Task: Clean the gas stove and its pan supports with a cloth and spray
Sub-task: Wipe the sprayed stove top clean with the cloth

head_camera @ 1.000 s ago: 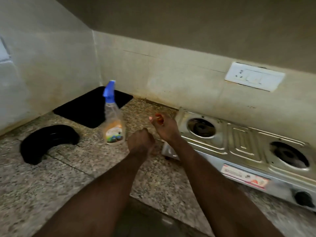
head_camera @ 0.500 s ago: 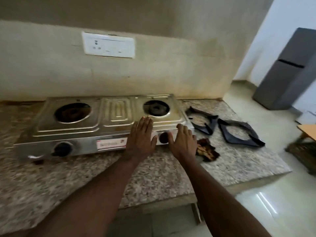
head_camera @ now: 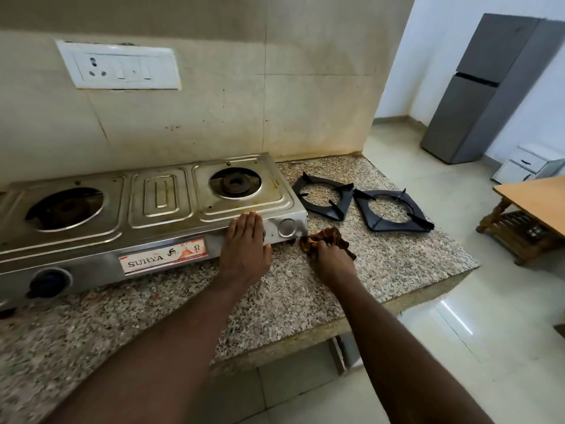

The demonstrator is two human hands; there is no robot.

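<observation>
- L hand (head_camera: 244,240): flat, fingers straight + together, holds nothing. Tips sit on front top edge of stove (head_camera: 153,206), palm over the front panel, just beside R knob (head_camera: 287,228). Prob bracing the stove so it won't slide on the surface (head_camera: 305,295) once wiping starts.
- R hand (head_camera: 331,261): fingers curled down onto cloth (head_camera: 321,237), bunching it. Cloth is crumpled on the surface, just beside stove's front R corner. Reads as a pickup; can't tell if it's off the surface yet.
- Inner support (head_camera: 347,203) + outer support (head_camera: 397,227): both off the stove, flat on the surface to its R, corner to corner; can't tell if touching. Likely parked there so top plate + burner wells are reachable and each can be wiped separately.
- R burner (head_camera: 234,182) exposed. Yellow-brown marks around it and along the front lip, so top looks not cleaned yet.
- Spray: not in view.
- Est. progress: early. Prep done (supports off), wiping not begun.
- Next needs a firm grip on the cloth, L hand staying as brace.
- Risk: L hand is close to the R knob, could nudge it.
</observation>
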